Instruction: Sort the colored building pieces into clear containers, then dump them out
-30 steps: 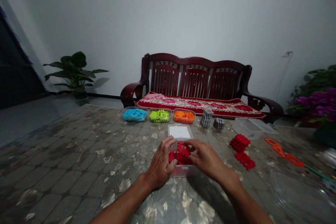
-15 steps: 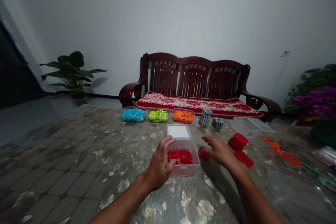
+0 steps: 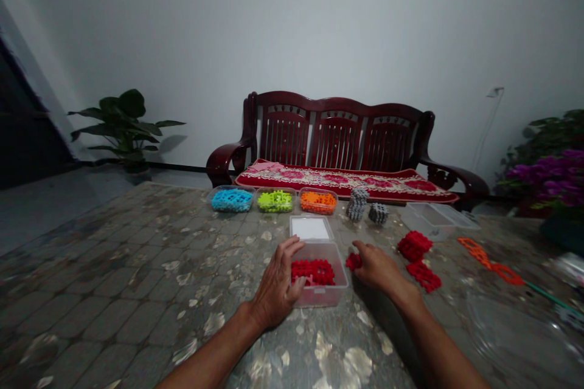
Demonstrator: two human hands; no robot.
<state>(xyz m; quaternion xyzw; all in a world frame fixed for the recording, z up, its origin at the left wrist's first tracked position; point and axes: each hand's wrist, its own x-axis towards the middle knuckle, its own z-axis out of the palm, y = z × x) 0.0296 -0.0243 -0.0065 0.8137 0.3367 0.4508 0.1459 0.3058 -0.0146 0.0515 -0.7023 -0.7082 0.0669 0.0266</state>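
Fingers of the left hand [image 3: 277,284] curve, half spread, along the left side of a clear rectangular plastic box [image 3: 325,298], the thumb over its near edge; this light hold probably keeps the box from sliding. Inside it, just right of the left thumb, lie red notched plastic pieces [image 3: 314,270]. The right hand [image 3: 378,267] is beside the box's right wall, partly curled, with thumb and forefinger around a small red plastic piece [image 3: 353,261]; whether they have closed firmly on it cannot be told.

Beyond the left fingertips, a white-panelled plastic lid [image 3: 309,228] lies back at the box's far edge, which seems to leave the top free for both hands. Right of the right hand are a red cube-like lattice block [image 3: 414,246] and, nearer its forearm, a flat red lattice panel [image 3: 423,276].

Farther out, past both hands, blue plastic pieces [image 3: 231,199], lime-green plastic pieces [image 3: 275,200] and orange plastic pieces [image 3: 318,202] fill separate clear tubs, presumably to keep colours apart. Beyond the right hand, a tall grey lattice stack [image 3: 357,203] stands upright near a short grey lattice block [image 3: 378,214].
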